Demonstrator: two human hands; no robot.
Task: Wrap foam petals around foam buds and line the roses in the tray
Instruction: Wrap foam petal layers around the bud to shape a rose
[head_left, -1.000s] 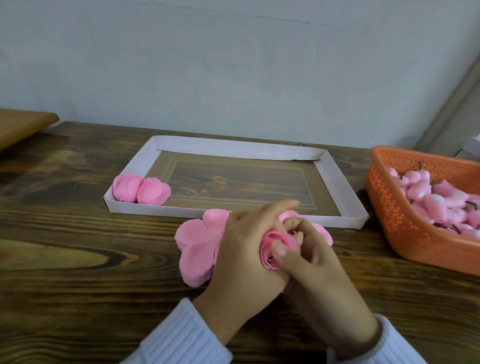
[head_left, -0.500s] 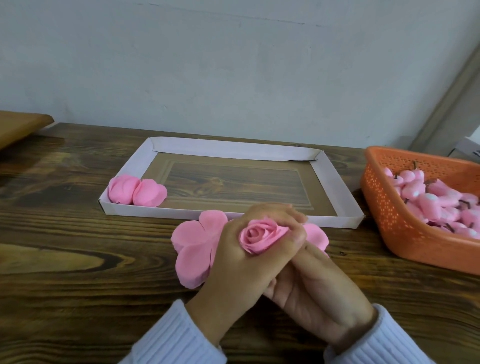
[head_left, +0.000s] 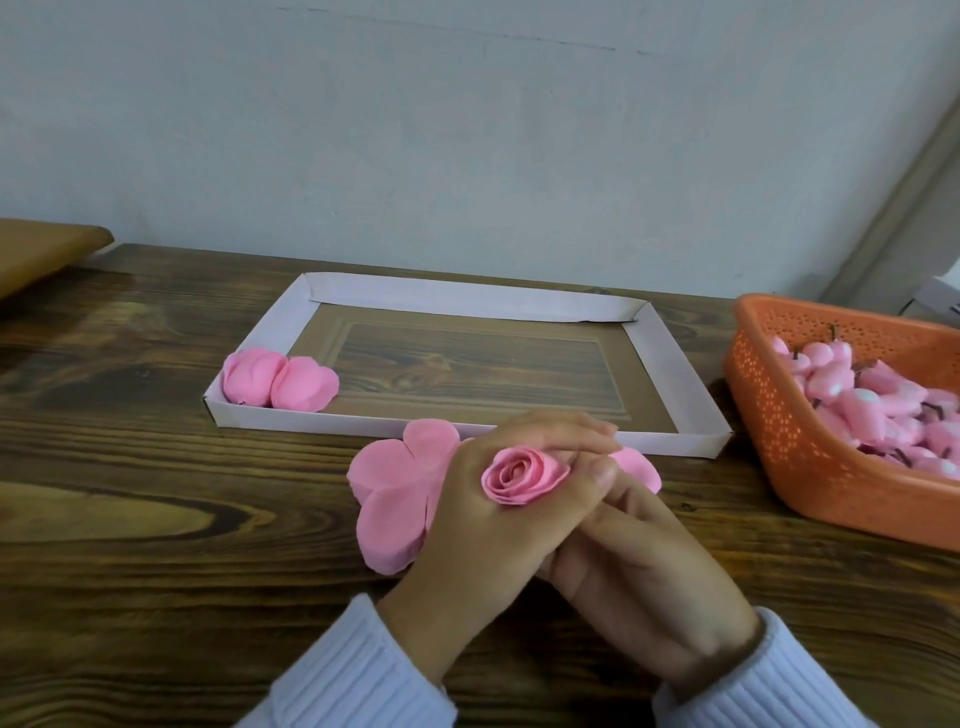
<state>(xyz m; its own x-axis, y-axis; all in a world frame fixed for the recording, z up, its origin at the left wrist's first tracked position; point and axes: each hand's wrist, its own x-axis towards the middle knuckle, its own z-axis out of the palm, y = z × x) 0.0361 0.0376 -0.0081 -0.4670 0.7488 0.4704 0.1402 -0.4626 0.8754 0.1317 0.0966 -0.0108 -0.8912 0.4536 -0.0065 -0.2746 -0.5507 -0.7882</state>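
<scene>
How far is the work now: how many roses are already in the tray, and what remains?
Done: two pink foam roses lie in the near-left corner of the white cardboard tray. In hand: the left hand grips a rolled pink rose, the right hand cupped below. Left: placing it, then the flat pink foam petals and the buds in the orange basket.

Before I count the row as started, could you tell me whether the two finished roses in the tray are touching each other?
Touching. The head view shows the two finished roses pressed side by side in the tray's near left corner, with no gap visible between them.
</scene>
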